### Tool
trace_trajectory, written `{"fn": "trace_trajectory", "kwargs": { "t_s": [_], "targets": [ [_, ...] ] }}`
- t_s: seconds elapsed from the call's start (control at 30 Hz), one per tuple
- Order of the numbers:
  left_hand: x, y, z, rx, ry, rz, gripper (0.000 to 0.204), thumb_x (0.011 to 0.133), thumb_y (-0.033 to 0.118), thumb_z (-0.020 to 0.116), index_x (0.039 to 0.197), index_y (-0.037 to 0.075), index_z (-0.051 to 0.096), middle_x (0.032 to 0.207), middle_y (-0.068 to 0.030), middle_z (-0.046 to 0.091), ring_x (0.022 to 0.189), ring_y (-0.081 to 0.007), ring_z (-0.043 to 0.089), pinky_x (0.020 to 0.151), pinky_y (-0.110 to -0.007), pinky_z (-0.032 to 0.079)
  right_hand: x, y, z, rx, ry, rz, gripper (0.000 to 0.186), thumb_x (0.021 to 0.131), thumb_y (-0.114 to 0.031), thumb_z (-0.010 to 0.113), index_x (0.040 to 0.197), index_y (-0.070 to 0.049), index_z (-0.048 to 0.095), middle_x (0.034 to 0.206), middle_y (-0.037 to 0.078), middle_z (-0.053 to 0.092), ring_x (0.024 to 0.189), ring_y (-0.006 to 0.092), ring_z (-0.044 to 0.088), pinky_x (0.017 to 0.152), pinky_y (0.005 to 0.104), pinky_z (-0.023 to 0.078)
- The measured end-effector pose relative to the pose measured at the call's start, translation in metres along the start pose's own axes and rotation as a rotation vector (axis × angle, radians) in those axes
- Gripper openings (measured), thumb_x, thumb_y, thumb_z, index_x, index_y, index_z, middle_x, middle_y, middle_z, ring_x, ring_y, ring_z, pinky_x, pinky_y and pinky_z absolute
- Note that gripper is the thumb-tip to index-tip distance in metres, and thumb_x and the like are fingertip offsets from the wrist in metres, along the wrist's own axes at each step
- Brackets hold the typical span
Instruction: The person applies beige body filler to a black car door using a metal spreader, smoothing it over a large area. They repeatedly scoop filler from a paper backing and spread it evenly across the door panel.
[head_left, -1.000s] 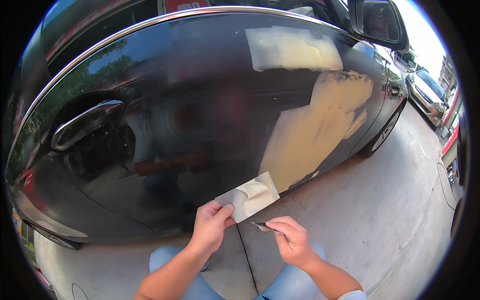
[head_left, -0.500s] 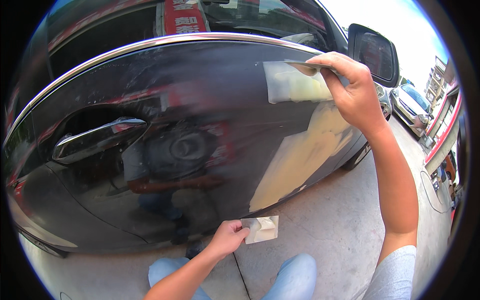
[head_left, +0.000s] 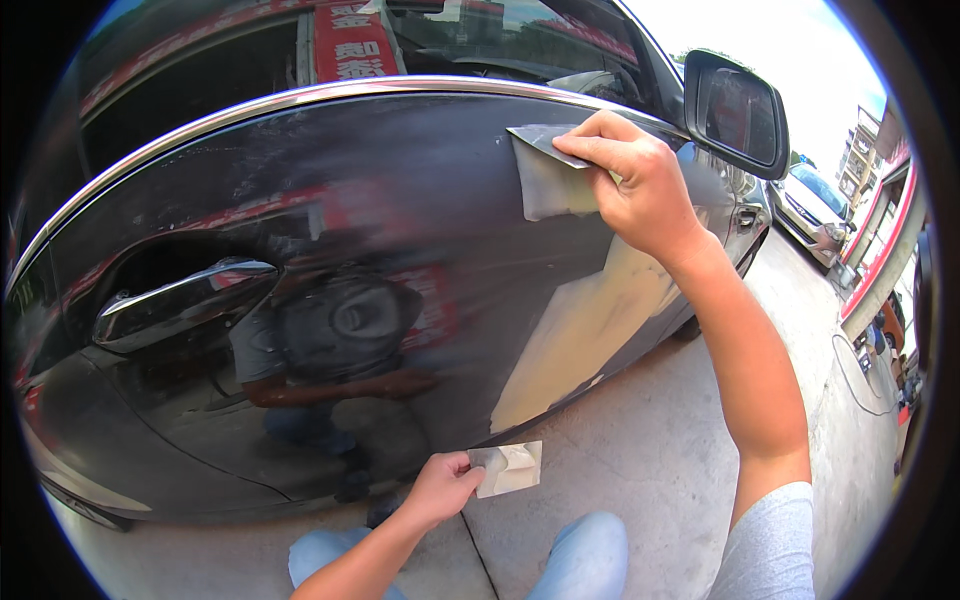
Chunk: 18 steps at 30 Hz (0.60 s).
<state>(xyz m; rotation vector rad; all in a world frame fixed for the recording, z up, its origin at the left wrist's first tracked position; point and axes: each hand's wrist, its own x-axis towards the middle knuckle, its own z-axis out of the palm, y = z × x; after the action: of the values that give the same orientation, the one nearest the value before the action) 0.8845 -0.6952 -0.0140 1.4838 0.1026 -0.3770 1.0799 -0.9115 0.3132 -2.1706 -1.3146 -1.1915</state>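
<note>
Outdoors: dark car door [head_left: 430, 250], concrete ground [head_left: 670, 450]; left fingers [head_left: 452, 463] pinch plate [head_left: 512, 471], right fingers [head_left: 605, 151] pinch scraper [head_left: 540, 140].

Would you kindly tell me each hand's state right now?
Left hand: closed, holding a small plate with pale paste.
Right hand: closed, holding a flat scraper at the upper pale patch.

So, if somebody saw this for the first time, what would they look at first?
Probably the big slanted cream patch, bright against the dark car door, right of the picture's middle. Next, the right hand, holding a thin scraper at another pale patch higher up, left of the side mirror. Low in the middle, the left hand holds a small card with cream paste on it.
</note>
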Motion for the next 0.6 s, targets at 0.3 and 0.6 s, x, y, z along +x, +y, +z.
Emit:
{"fn": "trace_trajectory", "kwargs": {
  "t_s": [0.3,0.6],
  "targets": [
    [-0.002,0.006,0.000,0.041,-0.007,0.033,0.020,0.098,0.013,0.066,0.100,-0.005,0.074,0.081,-0.0020,0.071,0.072,-0.0080,0.060,0.064,-0.028,0.047,-0.036,-0.029,0.003,-0.030,0.023,0.031,0.045,0.072,0.022,0.061,0.108,0.002,0.079,0.100,0.014,0.073,0.094,0.0318,0.074,0.083,0.0357,0.059],
    [0.004,-0.004,-0.001,-0.003,0.013,0.028,0.020,0.097,0.014,0.068,0.089,-0.004,0.071,0.076,-0.0014,0.068,0.067,-0.0069,0.056,0.059,-0.028,0.045,-0.056,-0.036,-0.016,-0.068,0.077,-0.005,0.039,0.075,0.017,0.065,0.106,-0.002,0.079,0.101,0.011,0.074,0.087,0.0287,0.074,0.075,0.0356,0.059]
  ]
}}
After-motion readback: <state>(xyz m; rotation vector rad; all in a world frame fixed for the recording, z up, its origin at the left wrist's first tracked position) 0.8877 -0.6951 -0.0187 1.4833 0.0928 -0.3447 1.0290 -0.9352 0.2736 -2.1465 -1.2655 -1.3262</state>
